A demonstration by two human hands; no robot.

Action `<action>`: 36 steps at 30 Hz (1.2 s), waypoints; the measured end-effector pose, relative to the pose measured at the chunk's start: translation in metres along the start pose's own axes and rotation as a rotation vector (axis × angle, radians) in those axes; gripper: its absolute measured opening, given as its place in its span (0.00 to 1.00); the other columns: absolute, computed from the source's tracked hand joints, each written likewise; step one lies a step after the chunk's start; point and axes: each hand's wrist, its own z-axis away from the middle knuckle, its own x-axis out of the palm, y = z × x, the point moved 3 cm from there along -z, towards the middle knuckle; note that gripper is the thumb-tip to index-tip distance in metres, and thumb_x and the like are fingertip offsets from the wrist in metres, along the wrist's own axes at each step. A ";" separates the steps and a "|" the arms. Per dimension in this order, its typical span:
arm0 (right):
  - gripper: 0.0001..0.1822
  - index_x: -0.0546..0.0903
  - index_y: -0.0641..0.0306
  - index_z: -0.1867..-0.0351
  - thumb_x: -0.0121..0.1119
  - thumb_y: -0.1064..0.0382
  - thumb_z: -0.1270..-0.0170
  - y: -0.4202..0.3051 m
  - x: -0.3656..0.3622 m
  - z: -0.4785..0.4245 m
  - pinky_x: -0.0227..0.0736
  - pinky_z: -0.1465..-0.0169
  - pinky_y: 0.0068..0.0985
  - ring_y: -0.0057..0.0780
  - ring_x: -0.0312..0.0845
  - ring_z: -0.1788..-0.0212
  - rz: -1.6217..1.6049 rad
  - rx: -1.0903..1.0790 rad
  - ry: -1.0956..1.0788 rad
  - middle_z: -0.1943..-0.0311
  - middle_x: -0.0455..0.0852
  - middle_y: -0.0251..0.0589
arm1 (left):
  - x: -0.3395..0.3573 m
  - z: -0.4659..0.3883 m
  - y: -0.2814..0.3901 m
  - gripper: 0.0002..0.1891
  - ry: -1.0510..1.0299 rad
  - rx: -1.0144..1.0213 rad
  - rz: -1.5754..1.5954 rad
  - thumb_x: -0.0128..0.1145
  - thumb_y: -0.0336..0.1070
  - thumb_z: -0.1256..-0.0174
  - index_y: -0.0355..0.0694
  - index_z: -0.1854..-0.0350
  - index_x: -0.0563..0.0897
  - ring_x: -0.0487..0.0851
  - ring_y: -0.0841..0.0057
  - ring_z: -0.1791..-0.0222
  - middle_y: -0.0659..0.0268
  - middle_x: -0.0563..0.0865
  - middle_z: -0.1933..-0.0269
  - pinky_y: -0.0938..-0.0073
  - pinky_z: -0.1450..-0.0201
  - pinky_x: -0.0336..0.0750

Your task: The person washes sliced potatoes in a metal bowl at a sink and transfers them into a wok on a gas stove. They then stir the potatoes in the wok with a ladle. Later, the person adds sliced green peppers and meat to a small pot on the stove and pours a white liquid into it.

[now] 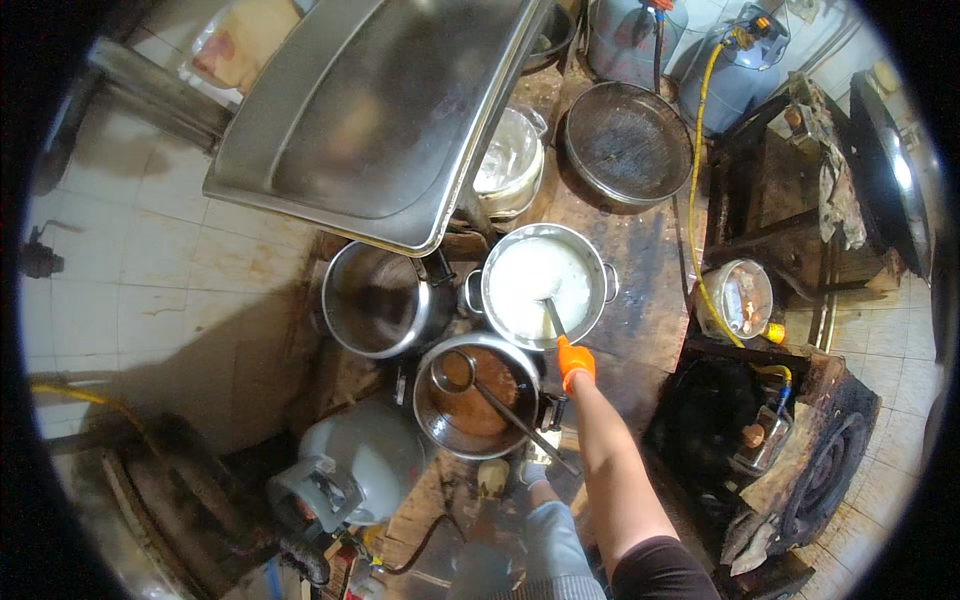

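Note:
My right hand (577, 364), in an orange glove, grips the handle of a long-handled utensil (554, 316). The utensil's head is sunk in white liquid (525, 274) and cannot be made out. That liquid fills much of a two-handled metal pot (602, 296) standing on the floor. Nearer to me is a second metal pot (422, 420) with brown liquid (480, 409) inside. A metal ladle (517, 424) lies across it, its handle jutting over the rim towards my feet. Left of the white liquid stands a dark-walled pot (375, 300). My left hand is out of view.
A metal sink (360, 127) overhangs at the upper left. Gas cylinders stand at the back (731, 71) and lower left (367, 461). A yellow hose (695, 187) runs past a round blackened pan (628, 142) and a bucket of scraps (739, 300). A sooty burner stand (821, 465) is at right.

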 end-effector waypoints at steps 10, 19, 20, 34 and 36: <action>0.35 0.89 0.63 0.66 0.54 0.30 0.24 0.078 0.024 0.008 0.66 0.69 0.30 0.27 0.73 0.74 -0.587 -0.095 0.053 0.75 0.84 0.38 | -0.002 -0.002 -0.003 0.20 -0.015 0.010 -0.052 0.57 0.41 0.21 0.38 0.33 0.80 0.85 0.68 0.50 0.57 0.85 0.46 0.69 0.44 0.79; 0.31 0.91 0.64 0.64 0.52 0.38 0.19 0.105 -0.024 0.118 0.69 0.64 0.30 0.27 0.75 0.71 -0.716 -0.206 0.080 0.72 0.87 0.36 | -0.019 0.003 -0.018 0.21 -0.023 0.204 -0.175 0.56 0.42 0.21 0.38 0.33 0.80 0.85 0.68 0.49 0.56 0.85 0.45 0.68 0.43 0.79; 0.30 0.92 0.64 0.63 0.53 0.39 0.19 0.111 -0.027 0.138 0.68 0.65 0.29 0.26 0.74 0.72 -0.756 -0.217 0.070 0.73 0.85 0.34 | -0.024 0.002 -0.022 0.21 -0.023 0.245 -0.197 0.56 0.42 0.21 0.39 0.32 0.80 0.85 0.68 0.49 0.56 0.85 0.45 0.68 0.43 0.79; 0.31 0.90 0.61 0.47 0.46 0.37 0.16 0.231 -0.161 0.537 0.56 0.75 0.19 0.14 0.63 0.81 -1.194 -0.305 0.298 0.81 0.74 0.25 | -0.069 0.046 0.068 0.21 -0.116 0.551 -0.360 0.52 0.46 0.20 0.36 0.38 0.82 0.83 0.58 0.40 0.49 0.87 0.46 0.62 0.33 0.74; 0.30 0.90 0.61 0.47 0.47 0.37 0.16 0.261 -0.178 0.603 0.57 0.76 0.19 0.14 0.63 0.81 -1.221 -0.256 0.410 0.81 0.75 0.25 | -0.064 0.061 0.088 0.23 -0.179 0.543 -0.303 0.53 0.47 0.20 0.35 0.36 0.81 0.81 0.59 0.36 0.50 0.85 0.40 0.63 0.31 0.73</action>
